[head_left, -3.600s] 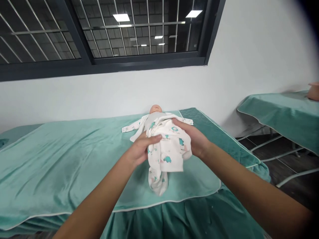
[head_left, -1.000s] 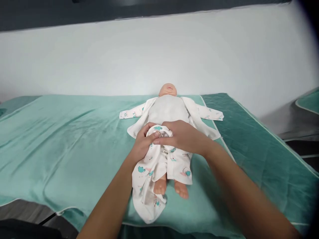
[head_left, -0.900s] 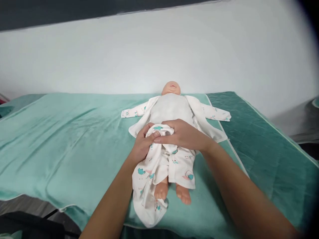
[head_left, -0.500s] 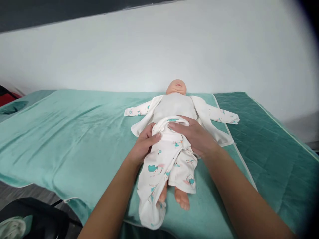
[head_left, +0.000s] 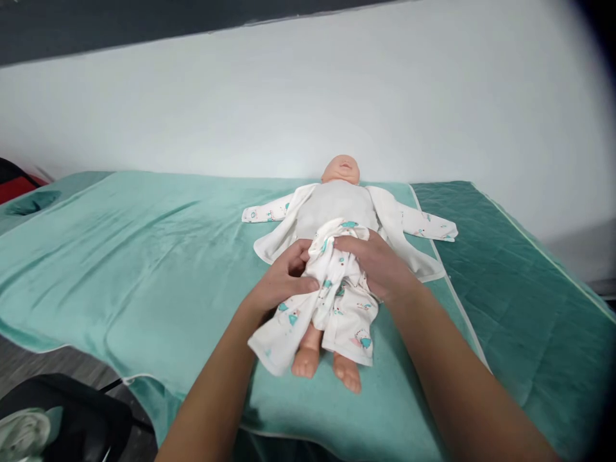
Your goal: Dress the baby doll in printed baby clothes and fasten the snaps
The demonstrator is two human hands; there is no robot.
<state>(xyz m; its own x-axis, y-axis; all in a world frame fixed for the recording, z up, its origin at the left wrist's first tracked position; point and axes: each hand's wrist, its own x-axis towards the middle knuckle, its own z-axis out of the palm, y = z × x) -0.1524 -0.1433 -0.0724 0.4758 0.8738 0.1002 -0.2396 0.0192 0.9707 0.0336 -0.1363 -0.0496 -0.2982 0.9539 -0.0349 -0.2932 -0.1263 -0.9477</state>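
A baby doll [head_left: 341, 169] lies on its back on a teal towel [head_left: 144, 256], head toward the wall. An open white printed jacket [head_left: 399, 221] is spread under its grey torso. White printed trousers [head_left: 337, 301] cover its legs, and both bare feet [head_left: 327, 369] stick out below. My left hand [head_left: 283, 282] grips the trousers' waistband on the doll's left side as I see it. My right hand [head_left: 378, 263] is closed on the waistband at the other side. One trouser leg hangs loose beside the feet.
The bed has a darker green quilted cover [head_left: 505, 276] showing at the right. A white wall [head_left: 308, 96] runs behind the bed. A black object with pale cloth [head_left: 43, 423] sits on the floor at lower left. A red item [head_left: 14, 186] shows at the far left edge.
Both hands have pulled the trousers' waistband up toward the doll's belly. The loose trouser leg has ridden up, so both feet show. The camera view has shifted slightly.
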